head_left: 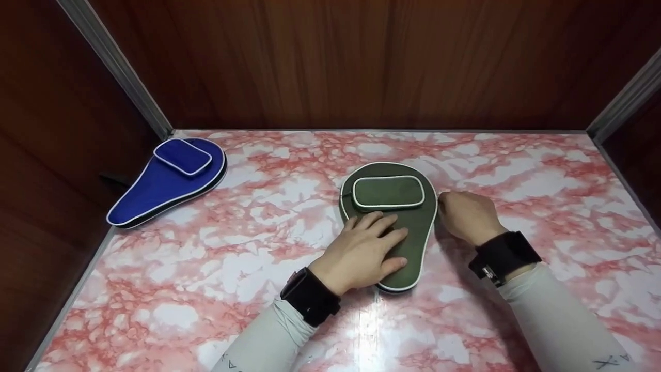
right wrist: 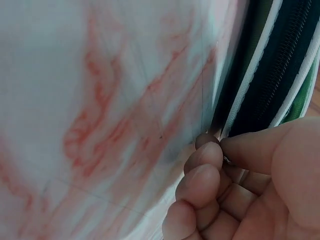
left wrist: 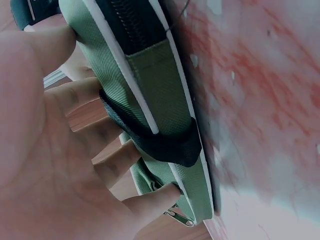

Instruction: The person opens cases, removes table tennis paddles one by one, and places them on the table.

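Observation:
A green paddle-shaped table tennis bat case with white piping lies flat, its wide end away from me. My left hand rests on its front with fingers spread, just below the small raised pocket. At the case's right edge, my right hand has its fingers curled, thumb against forefinger. In the right wrist view a bit of metal zipper pull shows between them; most of it is hidden. The closed black zipper runs along the side. A black fabric loop crosses the side in the left wrist view.
A blue case of the same shape lies at the far left, close to the left wall. Dark wooden panels stand behind and at both sides of the red-and-white marbled tabletop.

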The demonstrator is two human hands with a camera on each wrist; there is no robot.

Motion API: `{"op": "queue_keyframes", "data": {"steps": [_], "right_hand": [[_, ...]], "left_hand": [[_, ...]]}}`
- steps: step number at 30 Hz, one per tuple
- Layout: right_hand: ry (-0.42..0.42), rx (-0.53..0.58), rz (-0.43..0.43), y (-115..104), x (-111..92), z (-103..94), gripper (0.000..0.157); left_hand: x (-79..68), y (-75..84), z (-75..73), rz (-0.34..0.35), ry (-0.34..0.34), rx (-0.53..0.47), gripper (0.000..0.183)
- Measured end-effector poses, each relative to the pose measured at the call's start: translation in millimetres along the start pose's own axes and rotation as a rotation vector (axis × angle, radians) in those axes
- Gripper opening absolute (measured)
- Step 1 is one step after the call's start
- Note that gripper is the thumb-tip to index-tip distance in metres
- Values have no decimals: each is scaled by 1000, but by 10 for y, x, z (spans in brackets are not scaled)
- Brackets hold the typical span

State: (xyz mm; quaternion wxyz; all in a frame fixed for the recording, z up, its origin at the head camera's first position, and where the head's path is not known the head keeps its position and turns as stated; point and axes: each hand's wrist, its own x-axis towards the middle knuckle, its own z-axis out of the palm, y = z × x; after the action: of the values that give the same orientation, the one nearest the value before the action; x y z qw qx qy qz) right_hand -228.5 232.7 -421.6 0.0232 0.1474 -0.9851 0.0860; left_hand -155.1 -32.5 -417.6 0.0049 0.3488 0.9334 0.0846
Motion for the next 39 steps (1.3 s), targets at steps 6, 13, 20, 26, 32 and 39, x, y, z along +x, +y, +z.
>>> {"op": "queue_keyframes", "data": {"steps": [6, 13, 20, 26, 32, 39], "right_hand": [[46, -20, -25, -39, -79, 14, 23], [30, -2, -12, -84, -187, -2, 27], [-1, 4, -21, -128, -259, -8, 31], [20, 0, -46, -168, -333, 10, 33], [42, 12, -86, -246, -440, 26, 30], [89, -5, -134, -340, -574, 37, 27]], "left_hand": [[13, 2, -24, 4, -10, -15, 61], [13, -4, -43, 9, -6, -27, 60], [15, -4, -53, 0, -11, -37, 62], [24, -11, -43, 5, -12, -36, 64], [24, -11, -47, 3, -13, -38, 64], [27, 0, -55, 6, -10, -36, 64]]}}
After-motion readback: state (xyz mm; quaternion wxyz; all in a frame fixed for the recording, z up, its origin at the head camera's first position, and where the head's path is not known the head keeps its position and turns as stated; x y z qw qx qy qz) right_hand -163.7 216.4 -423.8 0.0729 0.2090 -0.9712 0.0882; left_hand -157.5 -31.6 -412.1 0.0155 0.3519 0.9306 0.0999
